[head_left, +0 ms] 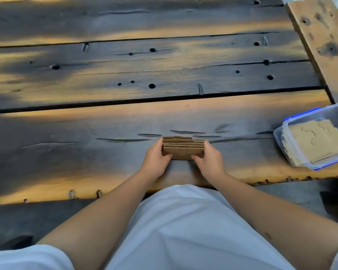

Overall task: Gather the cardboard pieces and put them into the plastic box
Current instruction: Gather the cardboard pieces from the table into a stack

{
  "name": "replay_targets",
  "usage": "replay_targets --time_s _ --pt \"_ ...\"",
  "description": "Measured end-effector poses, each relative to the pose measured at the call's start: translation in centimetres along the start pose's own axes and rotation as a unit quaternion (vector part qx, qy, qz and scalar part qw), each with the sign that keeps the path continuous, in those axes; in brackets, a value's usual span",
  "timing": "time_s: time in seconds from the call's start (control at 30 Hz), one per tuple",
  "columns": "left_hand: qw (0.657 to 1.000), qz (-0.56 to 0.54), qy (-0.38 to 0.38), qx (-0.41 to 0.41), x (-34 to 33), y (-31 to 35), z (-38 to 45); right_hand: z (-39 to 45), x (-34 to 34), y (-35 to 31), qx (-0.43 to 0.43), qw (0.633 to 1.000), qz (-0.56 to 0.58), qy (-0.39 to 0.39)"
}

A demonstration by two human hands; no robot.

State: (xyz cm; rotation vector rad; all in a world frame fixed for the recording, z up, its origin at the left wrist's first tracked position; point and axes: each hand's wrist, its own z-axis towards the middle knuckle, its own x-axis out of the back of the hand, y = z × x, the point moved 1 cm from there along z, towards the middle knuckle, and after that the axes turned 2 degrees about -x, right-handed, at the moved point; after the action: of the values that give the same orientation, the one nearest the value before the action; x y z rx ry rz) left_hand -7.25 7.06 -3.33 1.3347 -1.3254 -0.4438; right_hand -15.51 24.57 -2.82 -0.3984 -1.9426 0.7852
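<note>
Head view looks down on a dark, weathered wooden table (125, 121) made of wide planks with gaps, knot holes and cracks. Both hands meet at a small stack of cardboard pieces (182, 148) that stands on edge on the plank nearest the person, a little way in from the table's near edge. The left hand (156, 159) is closed around the stack's left end, its thumb pressed on the face that looks toward the person. The right hand (210, 160) is closed around the right end in the same way, thumb on the front face and fingers wrapped behind. The pieces are uneven, so their top edges step up toward the back of the stack.

Well to the right of the stack, a clear plastic box (279, 137) with blue clips sits on the same plank, by the table's near edge and partly cut off by the frame. It is open and already holds flat cardboard sheets (316, 139) lying in a layered pile. Beyond the box, a paler wooden beam (320, 39) runs away from the person along the right side of the table. Bare forearms and a white garment (183, 230) fill the foreground.
</note>
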Motion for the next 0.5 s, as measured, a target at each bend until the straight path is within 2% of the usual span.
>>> replay_targets --time_s 0.4,0.5 --pt "0.997 0.055 -0.050 0.035 -0.4 -0.3 -1.4 -0.9 -0.9 0.3 -0.057 0.997 0.035 -0.045" --pt "0.993 0.067 -0.083 0.051 0.1 -0.1 -1.1 -0.5 -0.6 0.5 -0.056 0.997 0.028 -0.043"
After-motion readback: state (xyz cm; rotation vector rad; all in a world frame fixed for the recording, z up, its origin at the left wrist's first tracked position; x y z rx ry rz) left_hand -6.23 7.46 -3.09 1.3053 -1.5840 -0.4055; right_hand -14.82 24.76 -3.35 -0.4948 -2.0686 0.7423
